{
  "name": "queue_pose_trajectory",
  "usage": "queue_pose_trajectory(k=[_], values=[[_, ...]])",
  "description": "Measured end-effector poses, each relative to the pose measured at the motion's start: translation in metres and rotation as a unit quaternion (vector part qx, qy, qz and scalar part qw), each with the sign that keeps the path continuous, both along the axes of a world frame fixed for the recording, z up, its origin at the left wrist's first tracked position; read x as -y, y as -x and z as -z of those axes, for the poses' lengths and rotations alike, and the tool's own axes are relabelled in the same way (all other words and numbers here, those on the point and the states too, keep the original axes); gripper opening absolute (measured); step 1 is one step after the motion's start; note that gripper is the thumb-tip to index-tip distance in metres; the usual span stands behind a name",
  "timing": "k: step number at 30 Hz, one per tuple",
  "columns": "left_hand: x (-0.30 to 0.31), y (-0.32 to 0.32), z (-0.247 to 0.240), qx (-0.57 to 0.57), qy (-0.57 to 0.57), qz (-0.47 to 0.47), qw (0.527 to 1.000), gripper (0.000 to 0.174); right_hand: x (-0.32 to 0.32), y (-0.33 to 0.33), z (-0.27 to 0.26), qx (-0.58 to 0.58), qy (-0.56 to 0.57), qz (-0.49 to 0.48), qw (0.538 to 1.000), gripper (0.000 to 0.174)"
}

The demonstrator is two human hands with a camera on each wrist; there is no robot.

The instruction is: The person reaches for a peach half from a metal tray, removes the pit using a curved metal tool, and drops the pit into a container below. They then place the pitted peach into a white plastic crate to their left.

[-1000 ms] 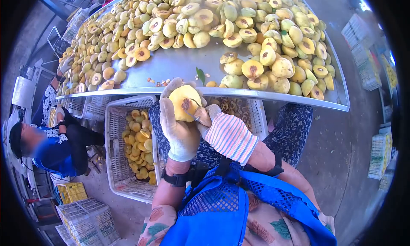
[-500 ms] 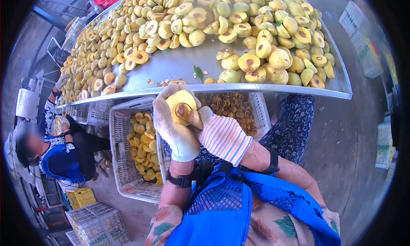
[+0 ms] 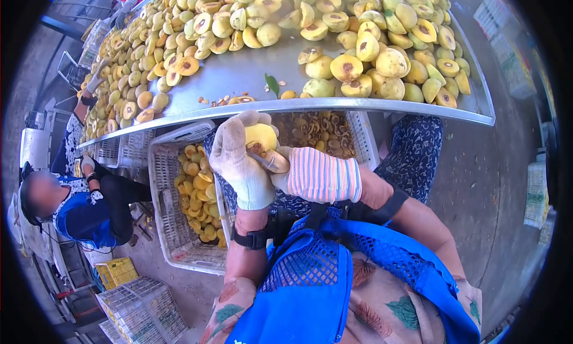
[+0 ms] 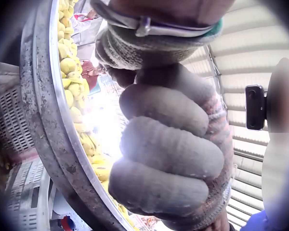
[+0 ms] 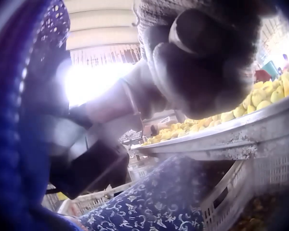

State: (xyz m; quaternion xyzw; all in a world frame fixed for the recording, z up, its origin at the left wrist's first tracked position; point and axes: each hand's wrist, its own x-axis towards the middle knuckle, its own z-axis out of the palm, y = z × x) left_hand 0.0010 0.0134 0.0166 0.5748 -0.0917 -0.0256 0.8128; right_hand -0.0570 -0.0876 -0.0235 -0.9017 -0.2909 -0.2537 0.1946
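Over the gap between the table edge and the lap, my gloved left hand point(image 3: 239, 165) cups a yellow peach half point(image 3: 261, 136), its cut side and brown pit cavity showing. My right hand point(image 3: 319, 174), in a striped glove, grips a pitting knife point(image 3: 258, 158) by its handle, mostly hidden in the fist. The metal blade sits at the lower part of the peach's brown centre. Curled glove fingers point(image 4: 164, 149) fill the left wrist view, with the peach hidden there. In the right wrist view the gloved hands are dark and blurred.
A metal table point(image 3: 250, 75) bears a large heap of halved peaches point(image 3: 382, 63). Below it stand a white crate point(image 3: 156, 207) of peach halves and another crate point(image 3: 365, 138) with brown pits and scraps. Another person point(image 3: 83, 213) sits at the left near stacked crates point(image 3: 143, 308).
The peach half has been tilted and turned in the left hand. The knife has shifted at its brown centre, the right forearm now lying flatter. The head view has moved slightly.
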Motion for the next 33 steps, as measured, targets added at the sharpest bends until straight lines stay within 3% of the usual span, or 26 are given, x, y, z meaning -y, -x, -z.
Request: queue_pose_trajectory(k=[1, 2, 3, 4, 7, 8, 9, 10, 11, 14, 15, 16, 18, 20, 21, 22, 24, 26, 28, 30, 33], values=[[-0.001, -0.001, 0.001, -0.005, -0.001, 0.01, 1.0, 0.042, -0.001, 0.001, 0.0, -0.216, -0.213, -0.037, 0.952, 0.016], [-0.002, -0.001, 0.002, -0.011, -0.003, 0.022, 1.0, 0.043, -0.002, 0.002, 0.0, -0.411, -0.406, -0.071, 0.813, 0.018], [-0.003, -0.002, 0.003, -0.011, -0.004, 0.022, 1.0, 0.043, 0.0, 0.003, -0.007, -0.519, -0.507, -0.097, 0.681, 0.02], [-0.003, -0.002, 0.003, -0.028, 0.009, 0.029, 0.999, 0.044, 0.001, 0.001, -0.003, -0.52, -0.507, -0.097, 0.68, 0.02], [-0.005, -0.004, 0.007, -0.02, -0.004, 0.013, 1.0, 0.047, 0.004, -0.006, 0.014, -0.468, -0.357, -0.14, 0.796, 0.02], [-0.005, -0.003, 0.008, 0.003, -0.027, -0.008, 1.0, 0.048, 0.004, -0.006, 0.015, -0.468, -0.36, -0.14, 0.795, 0.02], [-0.005, -0.002, 0.008, 0.002, -0.029, -0.007, 1.0, 0.048, 0.005, -0.006, 0.015, -0.486, -0.392, -0.155, 0.765, 0.021], [-0.004, -0.001, 0.008, -0.043, 0.017, 0.009, 0.999, 0.045, 0.005, -0.006, 0.015, -0.504, -0.422, -0.171, 0.734, 0.023], [-0.004, -0.002, 0.007, -0.086, 0.062, 0.024, 0.994, 0.043, 0.005, -0.005, 0.013, -0.503, -0.422, -0.173, 0.734, 0.023], [-0.006, -0.006, 0.006, -0.164, 0.137, 0.063, 0.975, 0.044, 0.003, 0.006, 0.003, -0.42, -0.378, -0.098, 0.819, 0.021], [-0.008, -0.009, 0.006, -0.167, 0.148, 0.037, 0.974, 0.045, 0.008, 0.008, -0.013, -0.434, -0.312, -0.018, 0.845, 0.017], [-0.013, -0.013, 0.006, -0.165, 0.147, 0.034, 0.975, 0.045, 0.011, 0.008, -0.006, -0.434, -0.312, -0.021, 0.845, 0.017], [-0.032, -0.03, 0.011, -0.135, 0.146, 0.001, 0.98, 0.047, 0.025, 0.01, 0.024, -0.447, -0.081, 0.11, 0.884, 0.019], [-0.062, -0.045, 0.021, -0.087, 0.066, -0.036, 0.993, 0.045, 0.036, 0.023, 0.068, -0.434, -0.061, 0.152, 0.886, 0.023], [-0.069, -0.052, 0.023, -0.048, -0.037, -0.127, 0.99, 0.045, 0.041, 0.023, 0.056, -0.421, -0.035, 0.197, 0.885, 0.028], [-0.075, -0.053, 0.028, -0.011, -0.139, -0.219, 0.966, 0.044, 0.04, 0.024, 0.047, -0.486, -0.134, 0.242, 0.829, 0.031], [-0.078, -0.044, 0.016, -0.07, -0.109, -0.182, 0.975, 0.045, 0.034, 0.016, 0.04, -0.486, -0.175, 0.275, 0.811, 0.03], [-0.048, -0.024, -0.001, -0.105, -0.129, -0.146, 0.975, 0.049, 0.028, 0.011, 0.048, -0.472, -0.128, 0.258, 0.833, 0.03], [-0.029, -0.017, 0.007, -0.065, -0.069, -0.023, 0.995, 0.047, 0.025, 0.012, 0.053, -0.463, -0.13, 0.251, 0.84, 0.031], [-0.023, -0.016, 0.009, -0.056, -0.104, -0.02, 0.993, 0.046, 0.031, 0.016, 0.062, -0.485, -0.128, 0.263, 0.824, 0.031], [-0.063, -0.039, 0.02, -0.035, -0.14, -0.088, 0.986, 0.04, 0.04, 0.025, 0.09, -0.506, -0.114, 0.268, 0.812, 0.031]])
